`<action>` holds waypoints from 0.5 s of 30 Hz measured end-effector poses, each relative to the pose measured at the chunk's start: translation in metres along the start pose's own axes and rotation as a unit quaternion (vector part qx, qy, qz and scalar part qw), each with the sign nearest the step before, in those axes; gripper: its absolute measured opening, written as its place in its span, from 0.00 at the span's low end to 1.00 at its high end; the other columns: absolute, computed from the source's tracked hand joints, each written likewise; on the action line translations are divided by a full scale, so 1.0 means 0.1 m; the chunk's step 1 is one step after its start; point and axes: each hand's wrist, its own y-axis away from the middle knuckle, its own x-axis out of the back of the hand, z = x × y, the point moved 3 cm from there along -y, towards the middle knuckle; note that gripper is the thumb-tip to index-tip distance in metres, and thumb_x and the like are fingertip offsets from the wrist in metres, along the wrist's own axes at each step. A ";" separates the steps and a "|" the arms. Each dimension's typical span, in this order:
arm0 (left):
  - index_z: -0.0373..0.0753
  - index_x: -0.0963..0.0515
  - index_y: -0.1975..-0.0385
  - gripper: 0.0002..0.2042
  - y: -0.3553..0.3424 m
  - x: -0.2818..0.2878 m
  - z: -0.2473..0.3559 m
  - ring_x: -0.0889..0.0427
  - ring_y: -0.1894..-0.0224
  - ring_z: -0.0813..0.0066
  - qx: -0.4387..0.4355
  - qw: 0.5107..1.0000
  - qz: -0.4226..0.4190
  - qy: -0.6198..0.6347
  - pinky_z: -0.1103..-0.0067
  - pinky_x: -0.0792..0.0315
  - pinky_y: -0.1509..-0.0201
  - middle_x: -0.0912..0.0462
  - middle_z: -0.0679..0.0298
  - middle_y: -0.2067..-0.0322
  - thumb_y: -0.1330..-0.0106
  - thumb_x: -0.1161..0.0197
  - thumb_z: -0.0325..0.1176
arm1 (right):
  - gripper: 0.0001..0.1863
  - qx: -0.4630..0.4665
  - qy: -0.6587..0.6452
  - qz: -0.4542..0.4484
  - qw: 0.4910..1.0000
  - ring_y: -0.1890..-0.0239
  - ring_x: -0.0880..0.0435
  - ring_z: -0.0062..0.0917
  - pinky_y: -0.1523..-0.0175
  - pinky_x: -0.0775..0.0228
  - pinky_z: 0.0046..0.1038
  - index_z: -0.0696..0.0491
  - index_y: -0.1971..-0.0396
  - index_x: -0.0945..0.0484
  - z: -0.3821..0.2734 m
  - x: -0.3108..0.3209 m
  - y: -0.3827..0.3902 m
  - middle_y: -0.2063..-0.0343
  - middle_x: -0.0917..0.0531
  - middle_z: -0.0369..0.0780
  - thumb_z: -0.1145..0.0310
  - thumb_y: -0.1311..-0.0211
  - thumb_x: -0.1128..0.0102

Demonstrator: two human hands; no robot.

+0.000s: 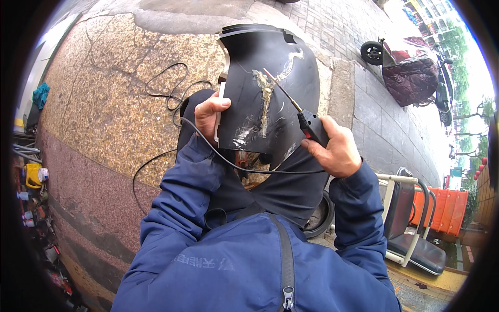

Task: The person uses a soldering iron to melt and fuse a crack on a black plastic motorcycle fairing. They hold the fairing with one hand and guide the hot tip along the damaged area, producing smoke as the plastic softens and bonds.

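Observation:
A curved black plastic panel [299,83] rests across my knees. Rough, yellowish-white filled seams [265,106] run over its face, and pale scuffs mark its lower left. My left hand [209,113] grips the panel's left edge, thumb on the front and fingers hidden behind. In my right hand [340,151] is a soldering iron [311,126] with a black handle and a red button. Its long thin rod slants up and left, the end over the top of the central seam; contact with the plastic I cannot tell. A dark cable [249,170] passes below the panel.
More cable [175,95] lies looped on the stone ground at left. Tools and a yellow container [34,176] crowd the far left. On the right are a black-seated chair [416,252], an orange barrier [442,210] and a covered scooter [408,78]. A tyre [323,216] sits beside my leg.

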 end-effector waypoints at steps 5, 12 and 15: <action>0.23 0.33 0.40 0.29 0.02 0.00 0.00 0.15 0.51 0.55 -0.008 0.998 0.055 -0.023 0.64 0.19 0.43 0.20 0.44 0.49 0.44 0.45 0.28 | 0.17 -0.003 -0.002 -0.008 1.000 0.72 0.21 0.35 0.59 0.26 0.32 0.59 0.57 0.23 0.01 0.03 -0.03 0.73 0.18 0.49 0.70 0.44 0.28; 0.23 0.33 0.41 0.29 0.01 -0.03 0.00 0.15 0.51 0.55 -0.016 0.997 0.071 -0.034 0.65 0.19 0.43 0.20 0.44 0.49 0.44 0.45 0.28 | 0.17 -0.007 0.018 -0.016 1.000 0.74 0.22 0.35 0.61 0.27 0.32 0.59 0.59 0.23 -0.01 0.08 -0.04 0.74 0.19 0.49 0.70 0.45 0.27; 0.22 0.33 0.41 0.29 0.01 -0.03 0.00 0.15 0.51 0.55 -0.016 0.997 0.065 -0.031 0.65 0.19 0.43 0.20 0.44 0.50 0.44 0.45 0.28 | 0.16 0.001 0.029 -0.010 1.000 0.75 0.23 0.36 0.62 0.27 0.32 0.59 0.60 0.23 -0.03 0.10 -0.04 0.75 0.20 0.49 0.70 0.45 0.27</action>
